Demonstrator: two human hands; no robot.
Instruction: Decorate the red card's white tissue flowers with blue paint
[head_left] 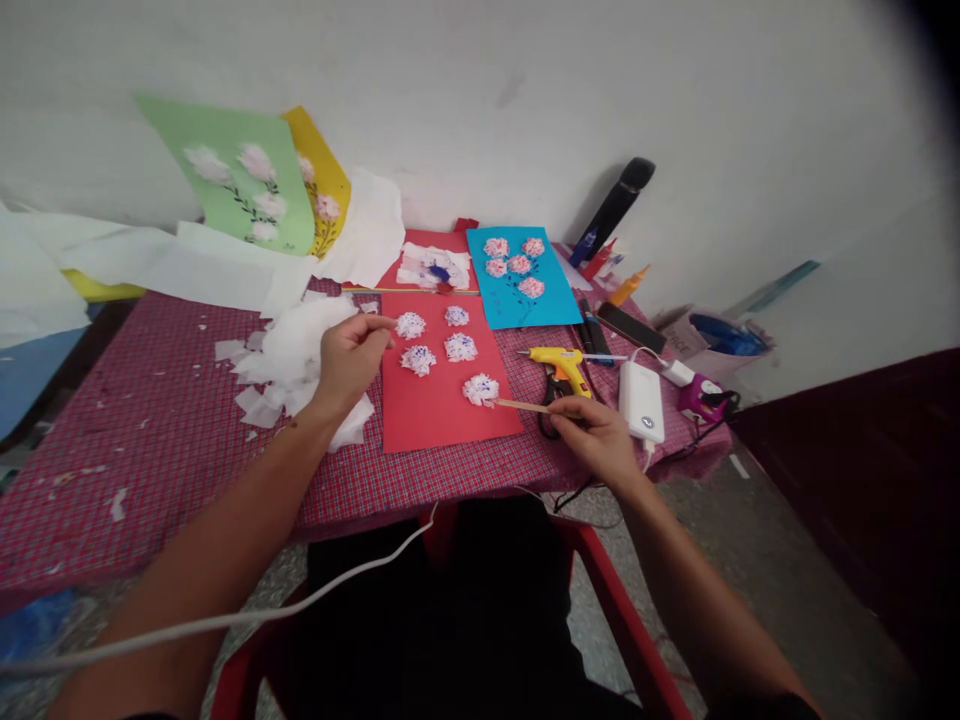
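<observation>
A thin wooden stick point(523, 405) is pinched in my right hand point(596, 435). Its far end touches or lies just beside a ruffled white paper flower with blue-purple specks point(480, 389). That flower sits on a red sheet of paper point(442, 425), low on its right side. Higher on the sheet are several similar flowers. At the sheet's left edge, my left hand point(352, 355) has its thumb and index fingertip slightly apart. They are close to the upper-left flower point(410, 325); whether they touch it I cannot tell. Loose white tissue pieces point(289, 345) lie left of the sheet.
A yellow glue gun point(559, 365) and black scissors point(550, 425) lie right of the sheet, near a white power bank point(641, 402). Behind are a blue flower card point(517, 310) and paint-stained tissue point(431, 268). A green flower card point(225, 180) leans on the wall. A white cable point(300, 605) crosses in front.
</observation>
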